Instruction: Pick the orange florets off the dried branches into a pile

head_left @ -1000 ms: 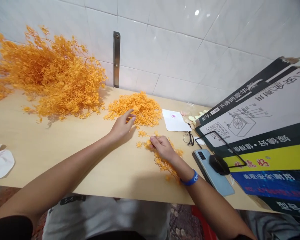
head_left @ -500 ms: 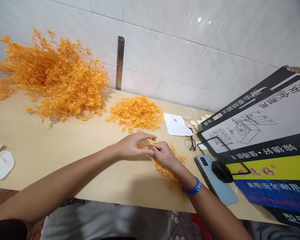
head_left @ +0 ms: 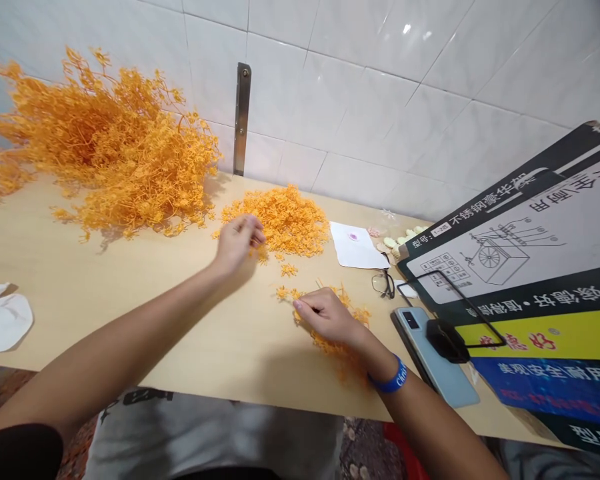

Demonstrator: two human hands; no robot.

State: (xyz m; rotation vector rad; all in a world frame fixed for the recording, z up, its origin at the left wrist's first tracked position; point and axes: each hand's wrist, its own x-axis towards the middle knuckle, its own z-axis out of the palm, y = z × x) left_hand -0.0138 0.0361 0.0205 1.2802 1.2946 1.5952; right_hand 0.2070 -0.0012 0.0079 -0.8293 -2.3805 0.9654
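Head view: a person works with two bare hands at a pale wood-toned counter (head_left: 220,363) set against a tiled wall (head_left: 340,120). Right hand (head_left: 327,317): closed, thumb pressed against the curled fingers, pinching an orange sprig (head_left: 361,315). One end of the sprig projects past the thumb, toward the left; the remainder lies behind and beneath the hand and forearm, blurred toward the wrist. A blue wristband (head_left: 393,379) encircles that wrist. Left hand (head_left: 237,245): fingers curled in, positioned at the front left edge of a low pile of loose orange florets (head_left: 297,223). Small orange pieces show just below its fingertips; from where I stand, I cannot tell whether the fingers grip any of them. A loose floret (head_left: 289,269) lies on the counter between the pile and the right hand. Component positions: a large orange bunch (head_left: 110,147) occupies the left rear of the counter. A white sheet (head_left: 357,252) bearing a purple mark lies just right of the pile. Eyeglasses (head_left: 391,285) sit in front of the sheet. A light blue phone (head_left: 437,360) lies beside a printed carton (head_left: 535,293) at the right.
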